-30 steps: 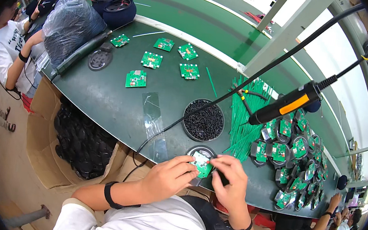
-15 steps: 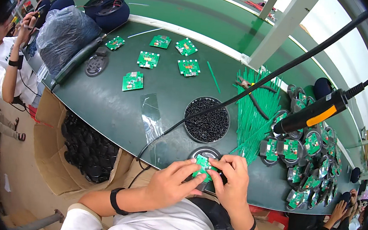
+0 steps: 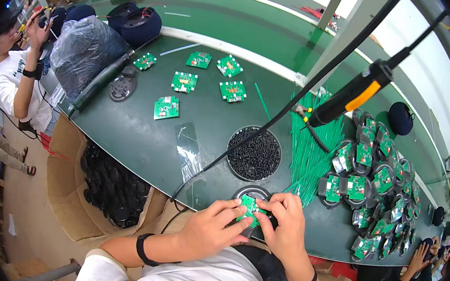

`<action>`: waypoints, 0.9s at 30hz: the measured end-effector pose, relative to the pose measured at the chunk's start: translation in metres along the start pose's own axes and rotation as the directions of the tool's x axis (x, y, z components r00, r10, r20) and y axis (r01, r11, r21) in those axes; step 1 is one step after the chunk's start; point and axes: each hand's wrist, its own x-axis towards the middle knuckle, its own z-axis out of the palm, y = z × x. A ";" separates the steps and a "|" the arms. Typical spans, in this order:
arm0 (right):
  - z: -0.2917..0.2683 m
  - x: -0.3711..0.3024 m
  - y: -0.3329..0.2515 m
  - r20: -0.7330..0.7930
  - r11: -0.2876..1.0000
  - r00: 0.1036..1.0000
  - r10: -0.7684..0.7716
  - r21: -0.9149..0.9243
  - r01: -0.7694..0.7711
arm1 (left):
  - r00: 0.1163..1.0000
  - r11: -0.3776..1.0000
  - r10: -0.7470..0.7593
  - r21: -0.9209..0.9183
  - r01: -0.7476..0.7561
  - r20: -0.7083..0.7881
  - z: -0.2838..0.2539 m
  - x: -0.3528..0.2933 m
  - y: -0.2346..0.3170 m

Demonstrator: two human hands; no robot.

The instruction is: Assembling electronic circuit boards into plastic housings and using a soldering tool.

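At the table's front edge, a green circuit board (image 3: 249, 208) lies over a round black plastic housing (image 3: 253, 190). My left hand (image 3: 215, 223) grips the board's left side between thumb and fingers. From the right, my right hand (image 3: 283, 223) pinches the same board near its upper corner and edge. The fingers of both hands are bent and cover parts of the board. Just beyond the hands stands a round tub of black screws (image 3: 255, 154). A black electric screwdriver (image 3: 353, 93) with an orange patch hangs above the table at the right, away from both hands.
Several loose circuit boards (image 3: 184, 82) lie at the far left. Green strips (image 3: 312, 149) and pliers (image 3: 314, 130) lie right of the tub, beside a heap of housings with boards (image 3: 379, 184). A cardboard box (image 3: 67, 184) of black parts stands left; other people work on both sides.
The hanging screwdriver has swung up and to the left, now partly over the pliers. My hands keep their hold on the board with only slight finger shifts. The whole view has shifted slightly.
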 end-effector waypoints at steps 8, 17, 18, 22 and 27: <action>-0.051 0.049 0.006 -0.229 0.965 0.950 0.215 0.197 -0.171 | 0.988 0.990 -0.129 -0.068 0.124 -0.079 -0.019 0.041 -0.024; -0.036 0.158 0.037 -0.271 0.728 0.953 0.133 0.680 0.091 | 0.963 0.936 -0.246 0.283 0.207 0.108 -0.002 0.088 -0.042; -0.040 0.158 0.038 -0.235 0.734 0.962 0.139 0.676 0.059 | 0.963 0.930 -0.253 0.295 0.218 0.087 0.001 0.088 -0.044; -0.054 0.140 0.022 -0.198 0.684 0.975 0.104 0.725 0.075 | 0.978 0.938 -0.198 0.303 0.171 0.061 0.005 0.083 -0.052; -0.062 0.119 0.020 -0.177 0.573 0.984 -0.037 0.802 0.166 | 0.986 0.965 -0.168 0.207 0.160 0.023 -0.001 0.086 -0.054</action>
